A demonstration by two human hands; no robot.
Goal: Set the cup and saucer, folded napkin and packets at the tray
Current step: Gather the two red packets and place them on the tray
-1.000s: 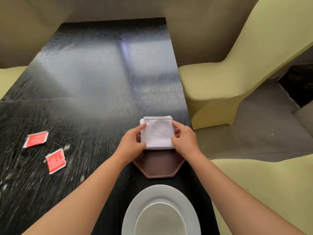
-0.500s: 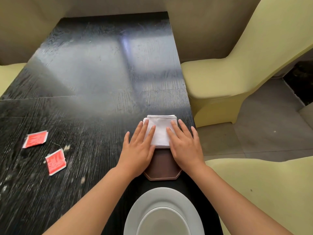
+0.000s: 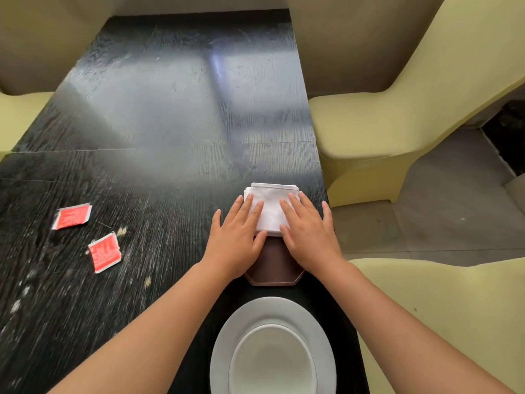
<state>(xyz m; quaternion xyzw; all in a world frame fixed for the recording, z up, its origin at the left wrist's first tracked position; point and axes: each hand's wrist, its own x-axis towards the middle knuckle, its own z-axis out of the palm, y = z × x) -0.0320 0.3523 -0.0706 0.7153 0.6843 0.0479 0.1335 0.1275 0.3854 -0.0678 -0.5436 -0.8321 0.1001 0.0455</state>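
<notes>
A white folded napkin [image 3: 271, 206] lies on the far end of a brown octagonal tray [image 3: 274, 270] near the table's right edge. My left hand [image 3: 237, 240] and my right hand [image 3: 308, 234] both rest flat on the napkin, fingers spread, palms over the tray. A white cup [image 3: 272, 362] stands on a grey saucer [image 3: 224, 342] just in front of the tray, close to me. Two red packets lie on the table to the left: one [image 3: 72, 216] farther away, one [image 3: 105, 252] closer.
The black wood-grain table [image 3: 159, 123] stretches away from me. Yellow-green chairs [image 3: 397, 115] stand along its right side, and another chair [image 3: 454, 308] is at my right. Light crumbs or specks dot the table's left part.
My hands stopped pinching the napkin's sides and laid themselves flat on top of it. In the last half second they have hardly moved.
</notes>
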